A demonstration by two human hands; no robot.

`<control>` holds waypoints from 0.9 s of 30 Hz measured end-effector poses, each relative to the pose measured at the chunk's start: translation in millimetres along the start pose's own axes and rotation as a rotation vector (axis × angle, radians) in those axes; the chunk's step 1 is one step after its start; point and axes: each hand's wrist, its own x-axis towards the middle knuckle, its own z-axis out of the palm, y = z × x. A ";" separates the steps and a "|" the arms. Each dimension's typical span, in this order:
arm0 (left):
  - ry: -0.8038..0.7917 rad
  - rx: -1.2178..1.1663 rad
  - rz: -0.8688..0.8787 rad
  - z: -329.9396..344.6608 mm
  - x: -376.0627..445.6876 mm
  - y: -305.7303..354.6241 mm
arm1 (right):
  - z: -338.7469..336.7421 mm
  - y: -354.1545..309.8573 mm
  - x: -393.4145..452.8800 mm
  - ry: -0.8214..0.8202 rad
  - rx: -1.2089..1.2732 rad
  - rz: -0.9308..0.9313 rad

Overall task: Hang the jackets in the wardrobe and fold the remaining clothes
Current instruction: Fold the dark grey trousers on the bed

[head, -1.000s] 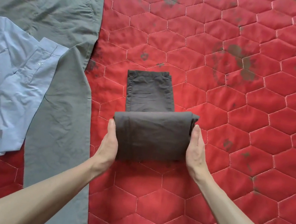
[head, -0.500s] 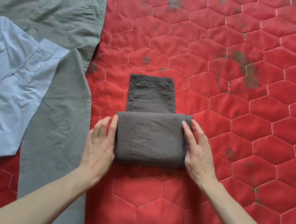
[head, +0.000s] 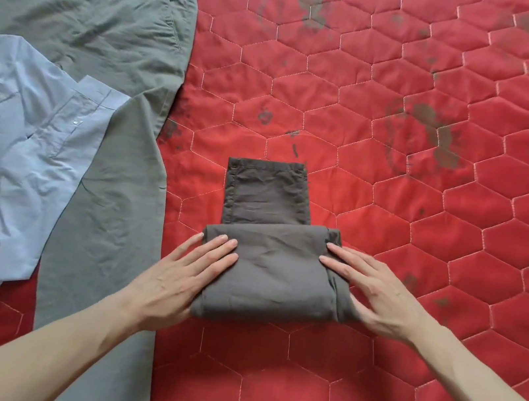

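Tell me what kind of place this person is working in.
Probably a bedroom: clothes are laid out on a red quilted mattress, with grey trousers, a light blue shirt and half-folded dark trousers.

- Two bare forearms enter from the bottom edge, one on each side, with no sleeve, cuff or glove on either.
- The left hand (head: 175, 276) wears no ring, watch or band at the wrist.
- The right hand (head: 379, 295) is likewise unadorned.
- Fingernails are short and unpainted.
- Fingers are long and slender; both wrists are narrow.
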 end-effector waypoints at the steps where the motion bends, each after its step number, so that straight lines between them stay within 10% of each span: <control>1: 0.016 -0.061 0.014 -1.4 -3.8 -0.8 | 1.5 -2.7 -1.9 0.043 0.065 0.000; 10: 0.421 -0.978 -0.503 -20.1 -4.5 47.0 | 7.9 -70.3 6.2 0.468 1.146 0.544; 17: 0.750 -1.093 -0.932 -28.7 31.7 50.8 | -13.9 -102.1 52.1 0.917 1.189 0.633; 27: 0.662 -1.294 -1.308 -33.9 68.5 6.8 | -26.7 -97.6 107.4 0.872 1.044 0.544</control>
